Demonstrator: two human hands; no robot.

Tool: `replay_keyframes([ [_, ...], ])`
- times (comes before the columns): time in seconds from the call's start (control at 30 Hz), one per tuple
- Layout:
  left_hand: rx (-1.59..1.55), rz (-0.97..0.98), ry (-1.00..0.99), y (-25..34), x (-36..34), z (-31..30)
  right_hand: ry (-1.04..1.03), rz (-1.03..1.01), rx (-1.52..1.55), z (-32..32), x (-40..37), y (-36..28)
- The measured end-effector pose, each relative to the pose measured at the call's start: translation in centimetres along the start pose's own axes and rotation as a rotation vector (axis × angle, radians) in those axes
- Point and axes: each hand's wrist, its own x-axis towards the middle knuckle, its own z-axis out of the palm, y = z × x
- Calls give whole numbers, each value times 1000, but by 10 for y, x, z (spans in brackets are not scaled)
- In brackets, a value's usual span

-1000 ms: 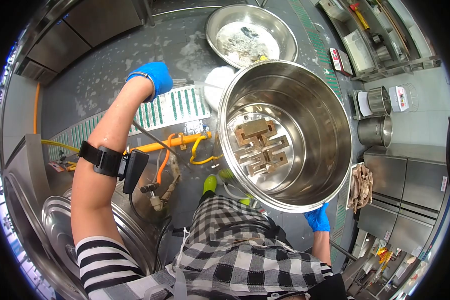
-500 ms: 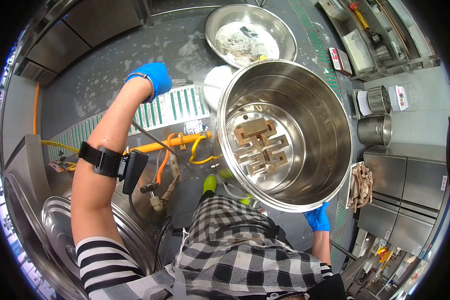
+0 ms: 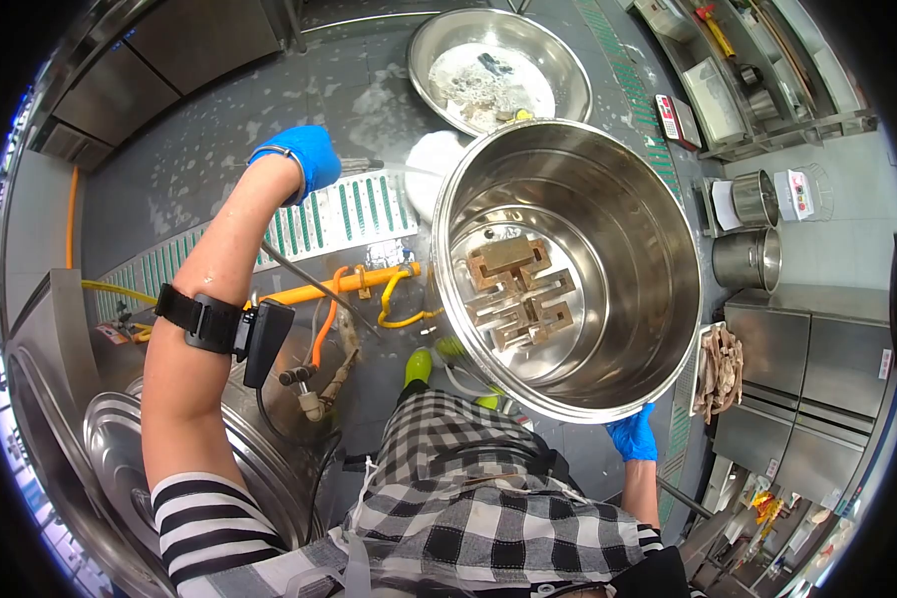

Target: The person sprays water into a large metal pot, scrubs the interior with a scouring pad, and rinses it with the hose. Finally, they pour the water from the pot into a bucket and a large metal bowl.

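My left hand (image 3: 312,162), in a blue glove, is closed round a spray gun; only its thin metal nozzle (image 3: 364,162) shows past the fingers. From the nozzle a faint jet runs right, toward the rim of a large stainless steel pot (image 3: 658,219). The pot is tilted with its mouth toward me. At its bottom sits a brown and silver metal structure (image 3: 520,294) of angular bars. My right hand (image 3: 632,435), also gloved in blue, grips the pot's near right rim; part of its fingers is hidden. A dark hose (image 3: 319,282) runs below my left forearm.
Beyond the pot stands a wide steel basin (image 3: 424,75) with whitish foamy contents. A white round object (image 3: 431,169) is partly behind the pot. A drain grate (image 3: 354,209), yellow pipe (image 3: 309,292), large lids (image 3: 120,439), scale (image 3: 676,122) and steel cabinets (image 3: 767,349) surround me.
My left hand has shifted very slightly, and the nozzle shows a little more clearly. The pot and my right hand have stayed in place.
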Motion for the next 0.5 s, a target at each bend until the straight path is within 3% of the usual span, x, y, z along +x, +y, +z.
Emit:
replay_keyframes([
  [0.13,-43,-56,-98,5,-4,-8,10,8,25,-1,2,0],
  [0.5,-29,-34,-96,5,-5,-9,-14,10,50,3,1,0],
])
